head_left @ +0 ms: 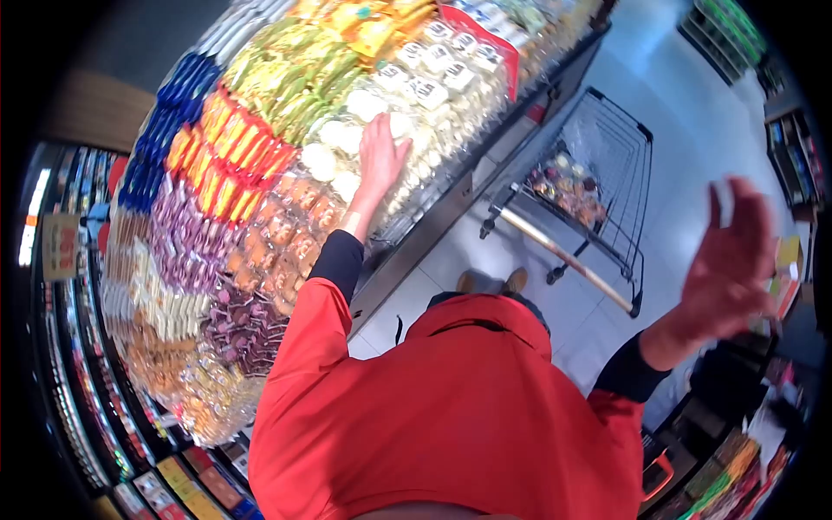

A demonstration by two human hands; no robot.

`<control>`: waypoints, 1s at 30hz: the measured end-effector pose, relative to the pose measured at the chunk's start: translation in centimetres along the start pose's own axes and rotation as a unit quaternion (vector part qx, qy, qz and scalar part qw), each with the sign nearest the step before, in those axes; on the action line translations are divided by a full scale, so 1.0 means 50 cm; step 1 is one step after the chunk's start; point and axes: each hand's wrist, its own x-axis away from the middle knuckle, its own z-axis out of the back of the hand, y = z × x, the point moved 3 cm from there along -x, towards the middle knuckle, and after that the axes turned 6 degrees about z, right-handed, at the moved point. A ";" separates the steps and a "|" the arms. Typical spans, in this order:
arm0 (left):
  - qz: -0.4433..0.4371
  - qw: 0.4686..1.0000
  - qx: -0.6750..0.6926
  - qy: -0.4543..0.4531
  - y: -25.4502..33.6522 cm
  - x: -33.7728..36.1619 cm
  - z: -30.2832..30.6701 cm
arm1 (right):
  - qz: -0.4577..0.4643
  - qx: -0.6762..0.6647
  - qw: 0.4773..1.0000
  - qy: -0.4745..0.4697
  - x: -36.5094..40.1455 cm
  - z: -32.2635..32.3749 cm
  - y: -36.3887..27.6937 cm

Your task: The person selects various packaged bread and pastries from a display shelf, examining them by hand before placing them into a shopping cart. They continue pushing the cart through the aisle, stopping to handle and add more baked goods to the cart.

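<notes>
My left hand [379, 162] lies over the white round wrapped items [320, 161] on the display, its fingers stretched out and the thumb apart. What these white items are, I cannot make out. Around them are white packs with dark print [425, 91], green-yellow packets [290, 74] and brown wrapped pieces [282, 230]. Off to the right, my right hand [728, 264] is raised in the air, somewhat blurred. Its fingers are spread and nothing shows in it.
A wire shopping cart [646, 186] with bagged goods [568, 191] stands right of the display's dark side panel [407, 251]. Orange-red packets [230, 160], blue packets [165, 139] and purple packets [186, 230] cover the display's left part. Shelves [82, 347] run along the left.
</notes>
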 end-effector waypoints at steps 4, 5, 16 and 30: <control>-0.014 0.999 -0.002 0.036 0.007 0.010 -0.016 | 0.182 -0.212 0.936 -0.212 -0.180 -0.147 -0.194; -0.022 0.999 0.003 0.029 0.004 0.011 -0.021 | 0.195 -0.196 0.934 -0.226 -0.190 -0.163 -0.208; -0.014 0.997 0.047 0.057 0.001 0.017 -0.019 | 0.223 -0.129 0.935 -0.244 -0.200 -0.167 -0.218; 0.068 0.943 0.309 0.099 0.165 0.060 0.101 | 0.229 -0.075 0.941 -0.238 -0.194 -0.161 -0.244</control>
